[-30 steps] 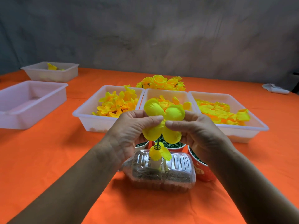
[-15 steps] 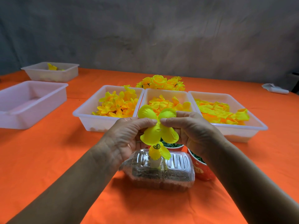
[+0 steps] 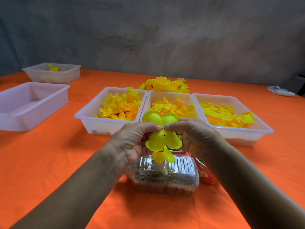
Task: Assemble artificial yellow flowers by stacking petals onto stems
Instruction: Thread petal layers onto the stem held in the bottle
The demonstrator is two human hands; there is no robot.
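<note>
No writing is showing legibly anywhere. Five white plastic trays are sitting on the orange cloth (image 3: 49, 162): two at 10 o'clock (image 3: 33, 103), three at 12 holding yellow fabric petals (image 3: 120, 107). The left hand (image 3: 132, 139) and right hand (image 3: 196, 138) are pinching a four-lobed petal layer (image 3: 162, 136) at centre, fingertips meeting, above a flower (image 3: 162, 157) standing in a clear ribbed box (image 3: 165, 177).
</note>
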